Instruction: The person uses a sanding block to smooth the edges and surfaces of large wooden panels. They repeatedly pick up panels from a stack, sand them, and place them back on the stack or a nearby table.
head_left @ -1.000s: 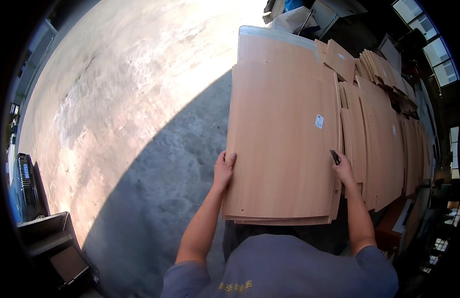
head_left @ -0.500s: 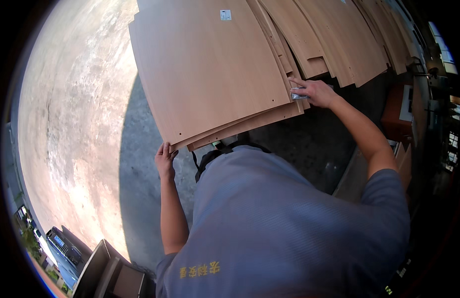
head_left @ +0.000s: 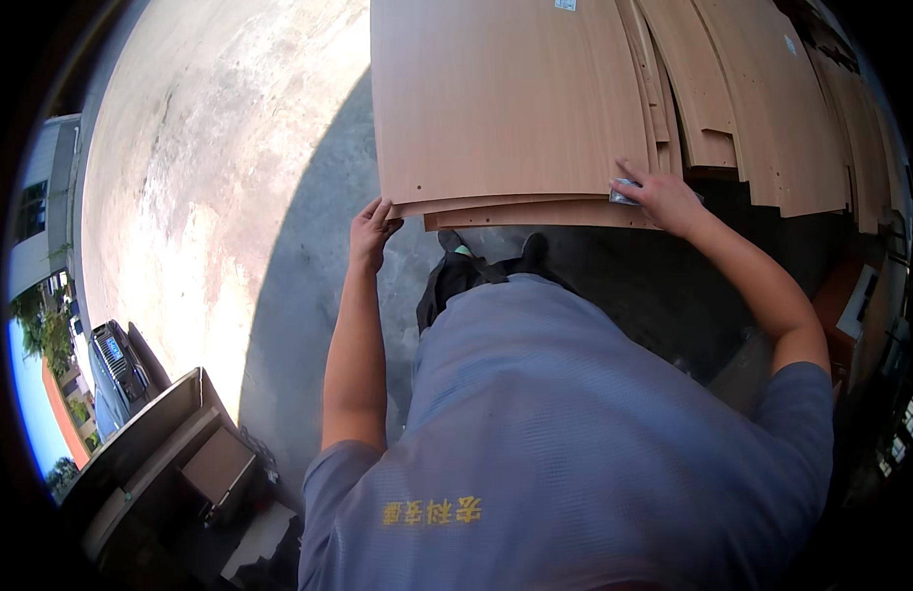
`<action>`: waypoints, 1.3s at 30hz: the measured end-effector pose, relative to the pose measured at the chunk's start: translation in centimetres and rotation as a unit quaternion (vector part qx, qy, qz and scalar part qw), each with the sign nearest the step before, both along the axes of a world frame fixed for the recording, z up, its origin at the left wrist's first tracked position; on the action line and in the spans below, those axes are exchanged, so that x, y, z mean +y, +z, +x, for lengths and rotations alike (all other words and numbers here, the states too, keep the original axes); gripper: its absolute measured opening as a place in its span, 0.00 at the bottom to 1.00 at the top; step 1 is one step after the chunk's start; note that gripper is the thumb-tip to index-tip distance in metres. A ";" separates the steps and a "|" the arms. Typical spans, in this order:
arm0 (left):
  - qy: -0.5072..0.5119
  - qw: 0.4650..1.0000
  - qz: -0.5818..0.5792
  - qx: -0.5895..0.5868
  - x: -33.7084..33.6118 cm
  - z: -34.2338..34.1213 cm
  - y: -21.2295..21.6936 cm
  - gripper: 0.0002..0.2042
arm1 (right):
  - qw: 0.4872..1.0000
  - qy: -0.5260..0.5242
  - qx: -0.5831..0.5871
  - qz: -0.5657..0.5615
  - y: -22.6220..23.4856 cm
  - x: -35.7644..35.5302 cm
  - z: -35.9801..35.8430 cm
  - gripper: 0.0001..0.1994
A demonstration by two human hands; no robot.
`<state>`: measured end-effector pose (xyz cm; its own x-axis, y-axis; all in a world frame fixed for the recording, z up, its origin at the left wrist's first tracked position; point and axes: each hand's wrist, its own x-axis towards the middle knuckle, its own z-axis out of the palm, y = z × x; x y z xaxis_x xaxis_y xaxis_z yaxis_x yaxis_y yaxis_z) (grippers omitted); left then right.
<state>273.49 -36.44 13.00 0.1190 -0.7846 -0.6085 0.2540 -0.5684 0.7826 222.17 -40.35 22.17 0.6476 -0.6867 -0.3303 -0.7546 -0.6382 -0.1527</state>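
Observation:
A large light-brown wood panel (head_left: 506, 108) lies on top of other panels in front of me, its near edge facing my body. At its near left corner, my left hand (head_left: 371, 236) pinches the edge, thumb side up. Close to the near right corner is my right hand (head_left: 668, 200), with the index finger stretched out over the panel. Its other fingers are closed on a small silvery-white piece (head_left: 625, 191), which touches the panel; its kind is not clear. Beneath the top sheet, a lower panel (head_left: 535, 214) with small holes sticks out toward me.
More stacked wood panels (head_left: 772, 108) stand to the right. A brown box-like thing (head_left: 839, 295) is near the right rim. At lower left are an open-topped container (head_left: 141, 443) and a parked vehicle (head_left: 117, 360). Concrete floor (head_left: 210, 148), partly sunlit, stretches left; my shoes show below the panels.
My view has turned, so the panels sit further right and higher, their near edge now more level. Both hands stay at the near corners, and the right still holds the silvery piece.

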 end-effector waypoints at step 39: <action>-0.608 0.773 0.130 0.127 -21.4 6.1 -2.3 0.16 | 0.905 -0.424 0.015 -0.041 -2.4 -15.5 41.6 0.18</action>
